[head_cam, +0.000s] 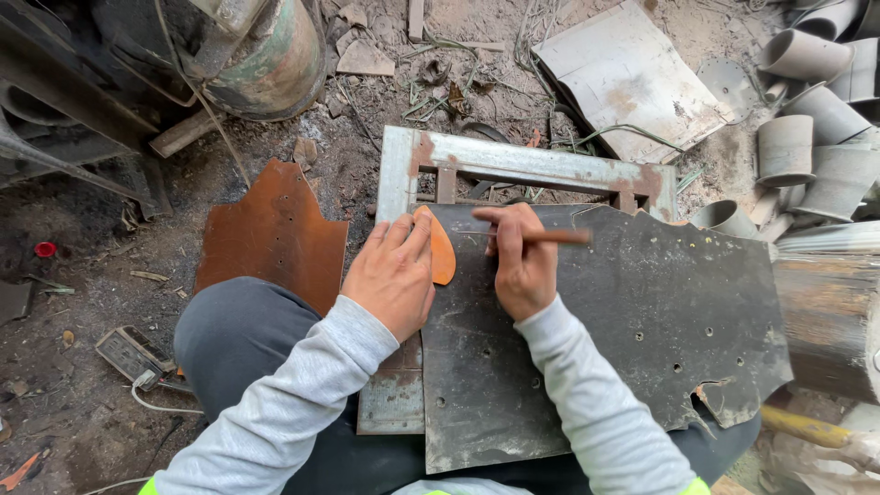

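- Left hand [392, 273] flat, fingers spread, pressing orange template [441, 246] onto dark metal sheet [632, 312].
- Right hand [522, 261] closed around brown marking stick [550, 236], tip at template's edge.
- Sheet lies across person's lap and grey metal frame [513, 160].
- Rusty plate [275, 234] on the ground left; grey cups [807, 101] stacked far right.

Orange template [442, 255] mostly under left hand [394, 275]; stick [550, 236] tip hidden by right hand [524, 266] fingers; dark sheet [623, 321] btm edge cut off.
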